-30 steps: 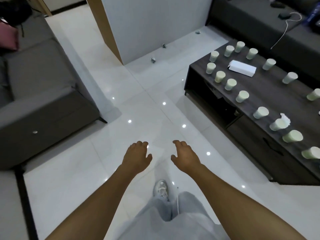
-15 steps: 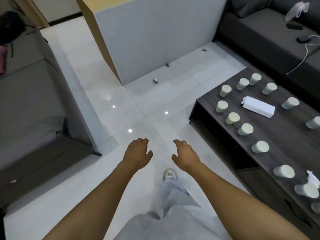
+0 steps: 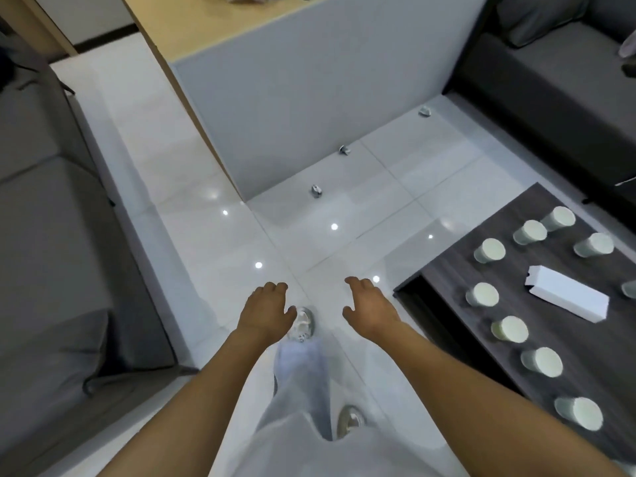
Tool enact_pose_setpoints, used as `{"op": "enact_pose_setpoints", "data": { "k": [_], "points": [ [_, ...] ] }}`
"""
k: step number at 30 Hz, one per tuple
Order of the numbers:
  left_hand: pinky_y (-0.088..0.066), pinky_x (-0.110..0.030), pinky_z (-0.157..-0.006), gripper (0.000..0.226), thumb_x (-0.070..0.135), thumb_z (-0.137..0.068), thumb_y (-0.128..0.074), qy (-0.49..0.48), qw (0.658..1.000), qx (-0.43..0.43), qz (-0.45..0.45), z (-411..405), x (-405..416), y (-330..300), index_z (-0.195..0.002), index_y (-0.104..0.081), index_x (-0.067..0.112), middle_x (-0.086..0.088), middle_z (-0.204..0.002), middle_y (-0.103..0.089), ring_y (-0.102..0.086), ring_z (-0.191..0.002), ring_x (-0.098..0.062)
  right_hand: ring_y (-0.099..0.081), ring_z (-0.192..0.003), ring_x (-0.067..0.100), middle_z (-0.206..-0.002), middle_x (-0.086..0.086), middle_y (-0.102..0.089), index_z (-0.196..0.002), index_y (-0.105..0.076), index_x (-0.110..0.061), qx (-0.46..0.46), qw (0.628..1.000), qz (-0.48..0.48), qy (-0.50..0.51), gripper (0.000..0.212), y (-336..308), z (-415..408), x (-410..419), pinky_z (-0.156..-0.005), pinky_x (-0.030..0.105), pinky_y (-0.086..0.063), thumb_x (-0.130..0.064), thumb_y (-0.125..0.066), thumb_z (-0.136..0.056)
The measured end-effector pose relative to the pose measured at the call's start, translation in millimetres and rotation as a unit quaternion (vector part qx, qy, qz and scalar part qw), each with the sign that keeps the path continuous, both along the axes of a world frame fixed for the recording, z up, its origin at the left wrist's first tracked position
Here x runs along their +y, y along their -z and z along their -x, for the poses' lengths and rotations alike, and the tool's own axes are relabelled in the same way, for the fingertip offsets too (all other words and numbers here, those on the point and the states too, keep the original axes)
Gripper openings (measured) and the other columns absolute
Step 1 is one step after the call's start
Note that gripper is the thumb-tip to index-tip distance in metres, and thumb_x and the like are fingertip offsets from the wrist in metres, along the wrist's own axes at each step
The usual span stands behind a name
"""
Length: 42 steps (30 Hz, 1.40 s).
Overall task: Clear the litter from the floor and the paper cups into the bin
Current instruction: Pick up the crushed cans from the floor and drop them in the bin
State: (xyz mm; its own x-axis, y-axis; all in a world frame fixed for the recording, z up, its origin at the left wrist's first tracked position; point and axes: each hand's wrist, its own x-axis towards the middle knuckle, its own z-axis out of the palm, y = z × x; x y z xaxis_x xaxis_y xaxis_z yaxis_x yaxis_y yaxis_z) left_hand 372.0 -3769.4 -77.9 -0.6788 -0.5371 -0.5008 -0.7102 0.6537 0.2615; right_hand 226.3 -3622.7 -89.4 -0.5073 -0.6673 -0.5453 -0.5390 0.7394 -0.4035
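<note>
Ahead of my left hand (image 3: 266, 313) and right hand (image 3: 371, 309), both relaxed and empty for grasping, three litter scraps (image 3: 316, 191) lie on the floor (image 3: 344, 249); paper cups (image 3: 509, 329) stand right, on the worktop (image 3: 447, 266).

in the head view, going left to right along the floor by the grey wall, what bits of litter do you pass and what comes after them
nearest scrap → middle scrap → far scrap → dark sofa
</note>
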Motion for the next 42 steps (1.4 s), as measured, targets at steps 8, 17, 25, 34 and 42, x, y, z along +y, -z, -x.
{"op": "enact_pose_setpoints", "data": {
  "k": [8,17,25,34,42],
  "points": [
    [-0.039,-0.033,-0.096,0.049,0.034,-0.095,-0.046,0.031,0.999,-0.016,0.016,101.3,-174.3,5.4,-0.137,-0.040,0.009,-0.010,-0.128,-0.049,-0.047,-0.115,-0.028,-0.047,-0.116,0.027,-0.135,0.008,-0.042,-0.146,-0.029,-0.017,-0.027,0.998,0.025,0.056,0.058,4.3,90.3,-159.0,-0.090,0.037,-0.046,-0.020,-0.050,-0.092],
    [-0.038,-0.032,-0.095,0.051,0.034,-0.095,-0.046,0.066,0.998,-0.015,-0.017,239.5,-280.7,27.8,-0.140,-0.037,0.011,-0.010,-0.130,-0.048,-0.045,-0.118,-0.027,-0.046,-0.121,0.029,-0.143,0.012,-0.038,-0.147,-0.029,-0.015,-0.057,0.993,0.011,0.099,0.058,25.2,201.5,-249.4,-0.096,0.037,-0.044,-0.021,-0.051,-0.093],
    [-0.040,-0.033,-0.095,0.049,0.033,-0.095,-0.046,0.076,0.995,-0.062,-0.028,375.1,-370.9,59.6,-0.139,-0.038,0.011,-0.010,-0.132,-0.047,-0.044,-0.121,-0.026,-0.046,-0.121,0.027,-0.137,0.008,-0.042,-0.145,-0.030,-0.017,-0.067,0.989,-0.002,0.134,0.058,61.7,341.0,-338.6,-0.097,0.037,-0.044,-0.021,-0.052,-0.092],
    [-0.040,-0.033,-0.094,0.045,0.030,-0.093,-0.050,0.103,0.993,-0.058,-0.026,493.9,-455.4,114.1,-0.133,-0.044,0.009,-0.010,-0.125,-0.051,-0.046,-0.117,-0.027,-0.044,-0.121,0.027,-0.137,0.010,-0.041,-0.145,-0.030,-0.015,-0.092,0.980,-0.019,0.177,0.057,125.3,444.8,-419.9,-0.096,0.038,-0.044,-0.019,-0.051,-0.092],
    [-0.037,-0.028,-0.095,0.043,0.032,-0.094,-0.048,0.195,0.975,-0.091,-0.052,546.2,-497.6,287.8,-0.133,-0.044,0.014,-0.005,-0.129,-0.049,-0.045,-0.120,-0.021,-0.045,-0.119,0.026,-0.135,0.009,-0.042,-0.145,-0.031,-0.016,-0.105,0.965,-0.020,0.238,0.055,298.4,472.4,-465.7,-0.096,0.036,-0.043,-0.022,-0.049,-0.093]
  ]
}}
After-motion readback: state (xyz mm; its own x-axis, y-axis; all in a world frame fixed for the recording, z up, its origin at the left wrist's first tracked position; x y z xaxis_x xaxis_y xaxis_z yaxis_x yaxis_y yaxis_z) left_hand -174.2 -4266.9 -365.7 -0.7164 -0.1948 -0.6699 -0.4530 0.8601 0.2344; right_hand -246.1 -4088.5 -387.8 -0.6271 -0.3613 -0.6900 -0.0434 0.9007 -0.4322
